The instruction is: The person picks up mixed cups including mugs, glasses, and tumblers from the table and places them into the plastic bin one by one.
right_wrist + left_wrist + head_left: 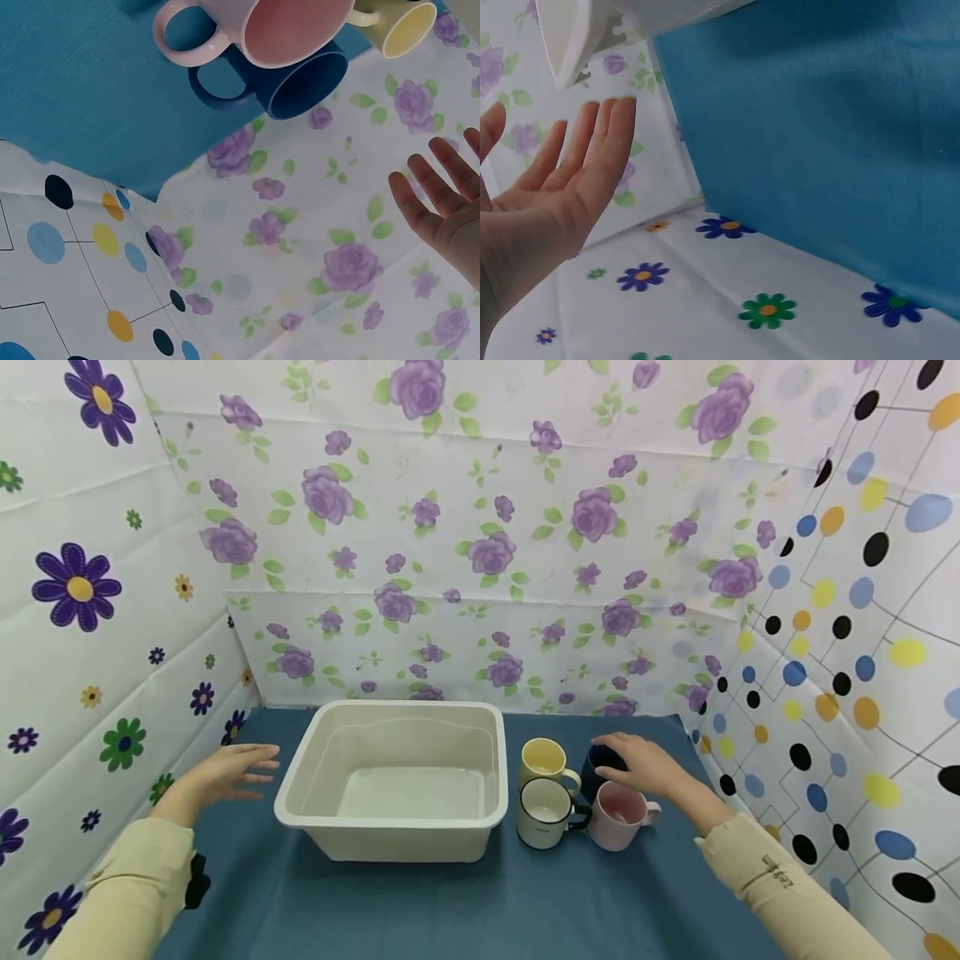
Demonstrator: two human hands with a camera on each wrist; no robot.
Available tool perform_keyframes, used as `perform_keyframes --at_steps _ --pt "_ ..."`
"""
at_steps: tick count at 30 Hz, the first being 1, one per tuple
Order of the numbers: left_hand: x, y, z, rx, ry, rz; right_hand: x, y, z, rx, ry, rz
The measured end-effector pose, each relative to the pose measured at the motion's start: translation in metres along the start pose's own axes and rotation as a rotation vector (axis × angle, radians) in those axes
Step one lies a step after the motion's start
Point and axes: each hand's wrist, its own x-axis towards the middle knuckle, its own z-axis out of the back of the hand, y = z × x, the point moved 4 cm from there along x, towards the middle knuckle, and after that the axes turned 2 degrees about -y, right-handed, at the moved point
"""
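Note:
My right hand [641,766] hovers over the mugs at the right, fingers loosely extended and holding nothing. In the head view it partly covers the dark blue mug [591,770]; the right wrist view shows the hand [450,214] apart from that mug [307,82]. In front of it stands a pink mug [611,832]. To their left are a yellow mug [538,762] and a white mug with a dark rim and handle [540,831]. Left of the white plastic basin [408,843], my left hand [227,774] is raised with spread fingers, touching nothing.
A blue cloth [375,910] covers the table under the basin and mugs. Flower-patterned sheeting [450,643] hangs behind, with more on the left side [52,693]. Dotted sheeting [847,693] forms the right side. The mugs stand close together.

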Motion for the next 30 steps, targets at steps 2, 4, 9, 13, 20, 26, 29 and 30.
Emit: perform_keyframes --at_steps 2,4,9,13,20,26,29,30 --pt "0.003 0.004 0.000 -0.034 0.038 0.016 0.001 0.001 -0.001 -0.002 -0.008 0.005" --pt "0.005 0.007 0.000 -0.077 0.063 0.032 0.002 0.003 -0.001 -0.001 -0.015 0.022" --pt "0.008 0.012 -0.004 -0.156 0.062 0.061 0.002 0.007 -0.007 0.010 0.003 0.039" --pt "0.010 0.013 -0.009 -0.187 0.042 0.073 0.003 0.011 -0.012 0.006 0.015 0.044" --pt "0.020 0.014 -0.018 -0.239 0.051 0.040 0.006 0.018 -0.021 0.024 0.024 0.045" --pt "0.026 0.020 -0.020 -0.284 0.004 -0.016 0.009 0.025 -0.033 0.048 0.052 0.044" --pt "0.026 0.025 -0.021 -0.337 0.003 -0.044 0.011 0.026 -0.038 0.033 0.065 0.044" --pt "0.026 0.027 -0.022 -0.359 0.007 -0.050 0.012 0.027 -0.039 0.035 0.067 0.045"
